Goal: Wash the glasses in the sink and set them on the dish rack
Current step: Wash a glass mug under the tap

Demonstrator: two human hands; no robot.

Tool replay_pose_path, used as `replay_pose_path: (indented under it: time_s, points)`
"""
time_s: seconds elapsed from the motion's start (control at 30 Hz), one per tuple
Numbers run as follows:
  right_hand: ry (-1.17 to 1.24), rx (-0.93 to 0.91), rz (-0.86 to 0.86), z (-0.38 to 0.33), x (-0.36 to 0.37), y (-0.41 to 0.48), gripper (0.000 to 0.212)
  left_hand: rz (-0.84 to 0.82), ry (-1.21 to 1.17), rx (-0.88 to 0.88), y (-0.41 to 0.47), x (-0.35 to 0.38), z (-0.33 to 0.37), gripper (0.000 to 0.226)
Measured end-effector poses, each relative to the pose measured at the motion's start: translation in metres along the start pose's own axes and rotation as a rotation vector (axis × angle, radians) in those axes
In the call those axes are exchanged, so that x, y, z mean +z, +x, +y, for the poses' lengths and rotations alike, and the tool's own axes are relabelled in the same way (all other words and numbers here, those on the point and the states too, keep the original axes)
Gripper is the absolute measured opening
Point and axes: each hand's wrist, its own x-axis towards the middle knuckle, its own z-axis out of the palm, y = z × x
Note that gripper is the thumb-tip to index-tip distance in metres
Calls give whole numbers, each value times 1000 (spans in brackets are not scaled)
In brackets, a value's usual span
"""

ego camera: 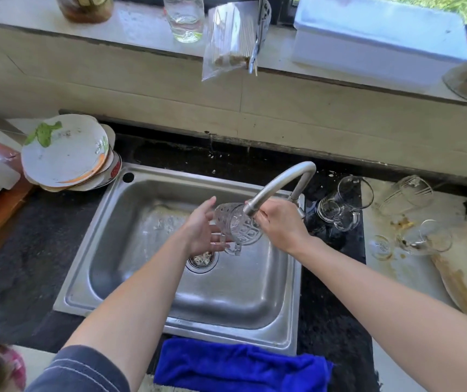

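- Glass, patterned: a mug on its side under the tap spout, above the middle of the steel sink.
- Long axis near level, base to the left, mouth to the right, handle down.
- Left grip with fingers straight, touching the base end; right grip curled round the mouth end.
- Open basin all round; more glasses lying on the tabletop right of the sink.

The dark stone countertop held a steel sink sunk into it. A stack of dirty plates sat at the sink's far left corner. A blue cloth draped its near rim. Clear mugs lay tipped just right of it, beside soiled glasses on a pale slab.
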Motion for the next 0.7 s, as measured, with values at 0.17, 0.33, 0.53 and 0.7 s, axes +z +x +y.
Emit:
replay_pose_path:
  time_s: [0.17,0.33,0.53,0.7]
  points:
    - [46,12,26,0,6,-2,19,47,-47,19,14,4,-2,50]
    - [-181,-240,-188,-3,12,-30,50,86,-42,54,24,2,3,54]
    - [-286,-133,-418,-13,33,-10,60,119,34,49,22,7,14,43]
    - [-385,-190,-432,-5,38,-9,64,157,88,-3,27,4,10,34]
